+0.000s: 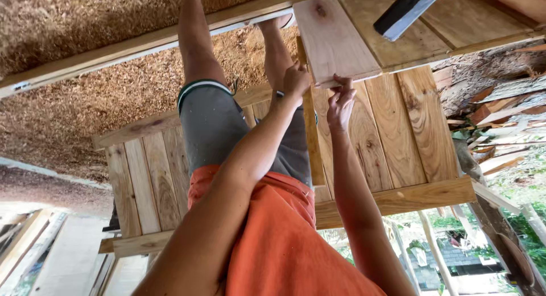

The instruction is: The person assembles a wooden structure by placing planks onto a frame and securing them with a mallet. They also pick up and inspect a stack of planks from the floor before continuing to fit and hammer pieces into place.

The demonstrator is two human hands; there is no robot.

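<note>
Pale wood plank [333, 40] pinched by left hand [296, 79] and right hand [340, 105], thin batten [311, 131] alongside.

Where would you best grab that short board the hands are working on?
Probably by its two long edges near the free end: the board is flat and wide, and the fingers already pinch that end, with the left hand at the slat beside it.

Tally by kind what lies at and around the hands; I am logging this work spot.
hands: 2, left hand and right hand
pale plank: 1
narrow strip: 1
slatted panel: 1
dark bar: 1
total: 6
</note>
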